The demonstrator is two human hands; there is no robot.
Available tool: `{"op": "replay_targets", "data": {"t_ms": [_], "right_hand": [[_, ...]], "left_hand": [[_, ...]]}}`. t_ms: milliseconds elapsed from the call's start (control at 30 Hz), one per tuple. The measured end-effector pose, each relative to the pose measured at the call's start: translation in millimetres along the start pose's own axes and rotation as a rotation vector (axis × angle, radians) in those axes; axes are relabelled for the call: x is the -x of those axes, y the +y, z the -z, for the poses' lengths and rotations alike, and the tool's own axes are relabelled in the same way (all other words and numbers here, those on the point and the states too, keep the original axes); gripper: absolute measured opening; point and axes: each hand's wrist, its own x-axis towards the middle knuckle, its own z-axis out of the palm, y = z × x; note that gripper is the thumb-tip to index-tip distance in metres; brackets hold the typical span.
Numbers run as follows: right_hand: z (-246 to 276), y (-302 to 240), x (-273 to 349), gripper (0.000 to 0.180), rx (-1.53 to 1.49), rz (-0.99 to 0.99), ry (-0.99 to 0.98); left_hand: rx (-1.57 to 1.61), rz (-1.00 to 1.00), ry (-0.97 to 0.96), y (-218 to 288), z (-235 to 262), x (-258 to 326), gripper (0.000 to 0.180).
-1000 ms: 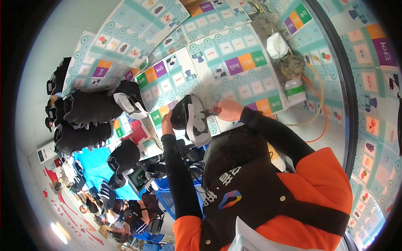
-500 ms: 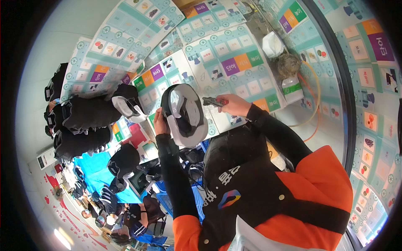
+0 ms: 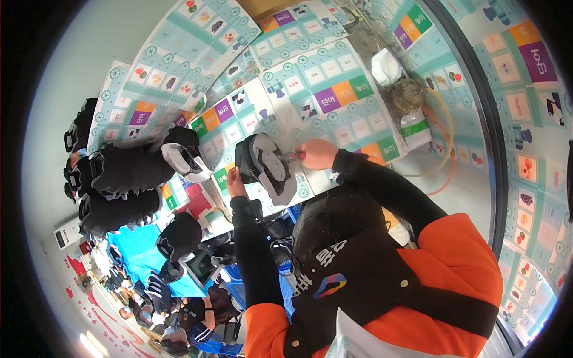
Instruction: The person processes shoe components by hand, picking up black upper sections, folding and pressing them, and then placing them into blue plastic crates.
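Here we are with two hands at work, both yours, and one black-and-grey shoe [image 3: 270, 170] between them, over the near edge of the patterned worktop [image 3: 343, 125], its sole turned up toward your face. Count the shoes with me: one in your grip, one more black shoe with a pale sole [image 3: 184, 156] just left of it, a single dark shoe [image 3: 181, 235] lower down to the left, and beyond those a heap of black shoes [image 3: 128, 164], packed too tightly to number. One tool in play, one white box with a green band [image 3: 415, 130] at the far right of the worktop, and one white container [image 3: 385, 67] near it. Now to the hands! Your left hand [image 3: 235, 182] is curled against the shoe's left side, fingers bent onto the upper, only slightly open around its edge. Your right hand [image 3: 319, 155] is folded into a fist around a red-handled tool [image 3: 298, 156], which points left at the sole; whether its tip touches, you can't tell from here. Below your left forearm sits a blue basket [image 3: 237, 285], and away at lower left a blue sheet [image 3: 132, 250] lies near several co-workers [image 3: 194, 313], too small and overlapped to count.
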Motion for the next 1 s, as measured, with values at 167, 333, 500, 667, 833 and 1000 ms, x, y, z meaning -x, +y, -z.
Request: {"op": "replay_targets", "data": {"t_ms": [167, 333, 500, 667, 833, 1000], "right_hand": [[-13, 12, -5, 0.032, 0.047, -0.02, -0.085], [-4, -3, -6, 0.032, -0.059, 0.027, -0.156], [-5, -8, -13, 0.035, -0.082, 0.024, 0.028], [-9, -13, -13, 0.035, -0.016, 0.061, -0.171], [-1, -10, -6, 0.036, -0.157, -0.061, -0.078], [-16, 5, -2, 0.032, -0.056, 0.031, -0.118]], "left_hand": [[-0.052, -0.014, -0.046, 2, -3, 3, 0.018], [-0.052, -0.007, -0.02, -2, 5, 5, 0.017], [-0.144, -0.035, 0.04, 3, -6, 2, 0.016], [-0.06, 0.009, -0.008, 2, 6, 2, 0.016], [-0.085, -0.069, 0.04, 19, -15, 9, 0.015], [-0.127, -0.093, 0.056, 25, -16, 11, 0.015]]}}
